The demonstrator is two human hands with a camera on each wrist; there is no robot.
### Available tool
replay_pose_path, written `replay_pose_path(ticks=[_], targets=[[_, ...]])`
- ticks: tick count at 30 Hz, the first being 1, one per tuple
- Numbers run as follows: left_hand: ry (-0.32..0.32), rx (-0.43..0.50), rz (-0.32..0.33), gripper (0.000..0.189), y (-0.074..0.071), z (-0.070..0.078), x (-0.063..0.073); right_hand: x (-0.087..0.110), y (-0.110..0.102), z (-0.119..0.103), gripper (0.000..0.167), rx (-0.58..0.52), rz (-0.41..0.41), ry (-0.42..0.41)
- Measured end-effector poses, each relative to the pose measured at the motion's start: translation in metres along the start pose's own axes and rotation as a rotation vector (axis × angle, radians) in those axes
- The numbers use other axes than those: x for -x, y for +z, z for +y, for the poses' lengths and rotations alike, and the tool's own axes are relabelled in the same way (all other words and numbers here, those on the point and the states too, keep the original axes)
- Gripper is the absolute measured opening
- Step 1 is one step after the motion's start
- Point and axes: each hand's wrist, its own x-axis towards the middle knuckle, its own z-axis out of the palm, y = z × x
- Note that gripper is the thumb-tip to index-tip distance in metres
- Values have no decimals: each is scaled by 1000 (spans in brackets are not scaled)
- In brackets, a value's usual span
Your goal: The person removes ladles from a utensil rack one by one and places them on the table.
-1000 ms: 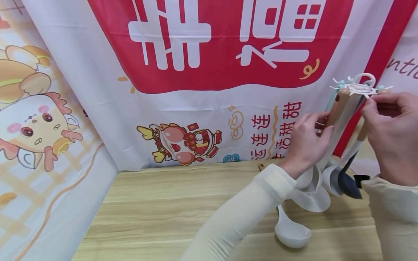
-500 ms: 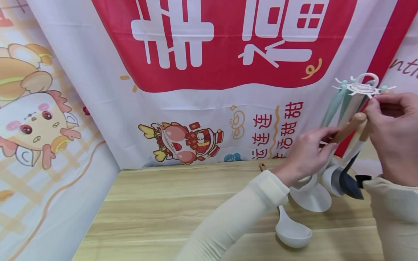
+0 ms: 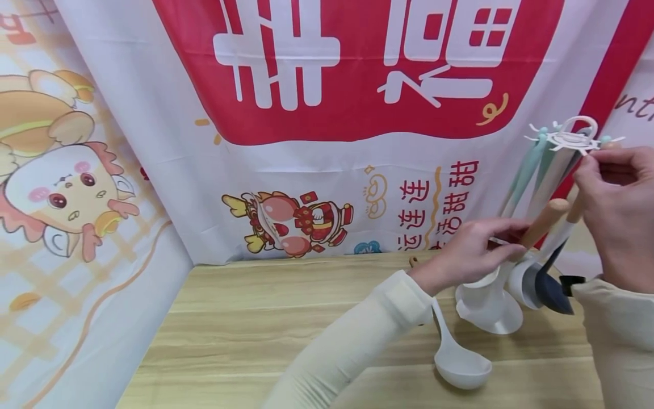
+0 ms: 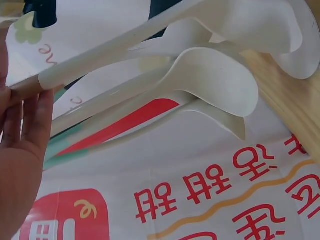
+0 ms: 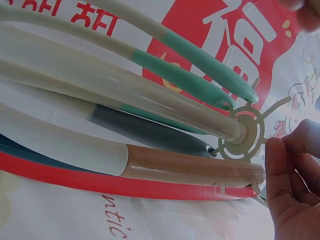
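My left hand (image 3: pixel 472 250) grips the wooden handle of a white ladle (image 4: pixel 135 37), tilted beside a rotating utensil stand (image 3: pixel 572 139). The top end of that handle is off the stand's hooks. With thumb and fingertips, my right hand (image 3: pixel 620 210) pinches a hook on the stand's top ring. Utensils with turquoise handles (image 5: pixel 185 80) hang from the ring. A utensil with a wooden handle (image 5: pixel 192 167) and a dark-handled one (image 5: pixel 155 135) hang close to my right hand. The held ladle's scoop overlaps the stand's base in the head view.
Another white ladle (image 3: pixel 462 366) lies on the wooden table (image 3: pixel 255 341) in front of the stand. A small wooden handle end (image 3: pixel 413 261) shows behind my left forearm. A printed cloth (image 3: pixel 327 159) hangs along the table's back edge.
My left hand has moved down and slightly left, bringing the ladle's wooden handle away from the top ring. The right hand keeps its pinch at the ring.
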Motion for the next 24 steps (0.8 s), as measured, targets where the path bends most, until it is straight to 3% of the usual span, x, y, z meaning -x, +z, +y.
replay_pose_path(ticks=[4,7,13,19,24], targets=[[-41,68,3,48,-8,2,9,2,0,-2,42,8,10,-8],[-69,133,41,48,-17,5,16,3,1,-3,42,0,12,-5],[-103,239,178,44,-38,12,29,3,1,-3,41,-14,11,-16],[-106,231,339,38,-57,5,39,4,2,-5,40,-27,14,-14],[-204,215,465,33,-66,-10,46,5,2,-6,40,-31,6,-7]])
